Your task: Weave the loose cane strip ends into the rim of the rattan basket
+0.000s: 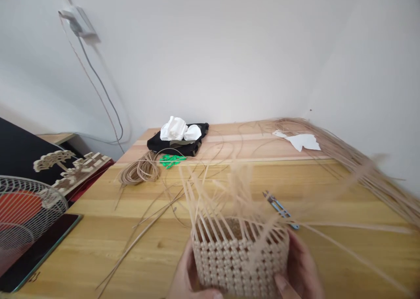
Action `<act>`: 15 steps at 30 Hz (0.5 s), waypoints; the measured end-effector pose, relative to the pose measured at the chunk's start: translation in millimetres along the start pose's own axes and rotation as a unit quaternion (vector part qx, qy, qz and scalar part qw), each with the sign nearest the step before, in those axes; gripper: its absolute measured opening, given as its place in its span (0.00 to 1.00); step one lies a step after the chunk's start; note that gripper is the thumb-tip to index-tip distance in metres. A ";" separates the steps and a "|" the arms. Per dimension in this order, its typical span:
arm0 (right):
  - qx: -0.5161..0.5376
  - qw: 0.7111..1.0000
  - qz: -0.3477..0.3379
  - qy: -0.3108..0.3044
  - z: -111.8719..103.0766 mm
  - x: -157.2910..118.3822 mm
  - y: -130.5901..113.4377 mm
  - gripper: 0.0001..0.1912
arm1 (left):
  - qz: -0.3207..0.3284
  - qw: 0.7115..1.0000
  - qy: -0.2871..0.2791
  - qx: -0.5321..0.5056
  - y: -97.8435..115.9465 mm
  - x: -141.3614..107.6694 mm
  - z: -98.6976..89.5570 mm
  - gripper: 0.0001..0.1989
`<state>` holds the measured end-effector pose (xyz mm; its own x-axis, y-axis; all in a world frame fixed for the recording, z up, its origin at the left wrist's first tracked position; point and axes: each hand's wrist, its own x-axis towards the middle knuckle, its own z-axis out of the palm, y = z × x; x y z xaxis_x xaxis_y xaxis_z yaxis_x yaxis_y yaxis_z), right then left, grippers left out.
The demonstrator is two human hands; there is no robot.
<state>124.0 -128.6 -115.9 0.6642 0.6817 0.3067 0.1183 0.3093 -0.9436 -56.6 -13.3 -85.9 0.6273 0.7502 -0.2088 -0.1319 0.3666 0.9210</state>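
A half-woven basket (236,262) of pale cane stands at the table's near edge, its wall a knotted openwork and its loose stakes rising from the rim. On its left side my left hand (188,277) is wrapped round the wall, thumb low at the front. My right hand (303,270) grips the opposite side, its thumb pressed on the lower front. Some strand ends are smeared by motion. Just behind the basket to the right lies a pair of blue-handled cutters (280,208). Long loose strands stretch from the rim toward the right.
A coil of cane (141,170), a green scrap (172,160) and a black bag (187,148) topped with white tissue (173,129) lie at the back left. A long cane bundle (357,172) runs along the right. A phone (42,251) and a fan (29,216) are at left.
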 end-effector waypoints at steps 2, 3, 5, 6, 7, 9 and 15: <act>-0.022 0.999 0.013 -0.020 11.7 -4.3 -8.7 0.26 | 0.003 1.000 0.005 0.024 -1.4 5.5 2.1 0.43; -0.030 0.999 0.031 -0.018 15.6 -5.7 -11.0 0.25 | 0.010 0.999 0.013 0.035 -2.9 7.9 3.4 0.43; -0.047 0.996 0.077 -0.006 19.4 -7.2 -13.3 0.23 | 0.030 0.998 0.029 0.050 -6.8 11.2 5.6 0.43; -0.060 0.993 0.102 0.003 19.7 -7.5 -14.1 0.23 | 0.038 0.997 0.033 0.057 -8.9 11.8 6.4 0.43; -0.079 0.990 0.120 0.007 19.2 -7.6 -15.3 0.23 | 0.044 0.996 0.036 0.065 -10.6 11.9 7.0 0.43; -0.131 0.982 0.138 0.017 17.0 -7.2 -20.3 0.25 | 0.051 0.994 0.039 0.087 -12.9 11.0 7.9 0.45; -0.400 0.915 -0.007 0.052 3.0 -5.2 -54.4 0.10 | 0.051 0.987 0.042 0.144 -17.0 3.6 8.7 0.47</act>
<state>111.9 -147.0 -65.8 0.7202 0.6015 0.3455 0.6020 -0.2944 -0.7423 -45.4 -21.6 -99.5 0.5554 0.8222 -0.1245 0.0402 0.1230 0.9916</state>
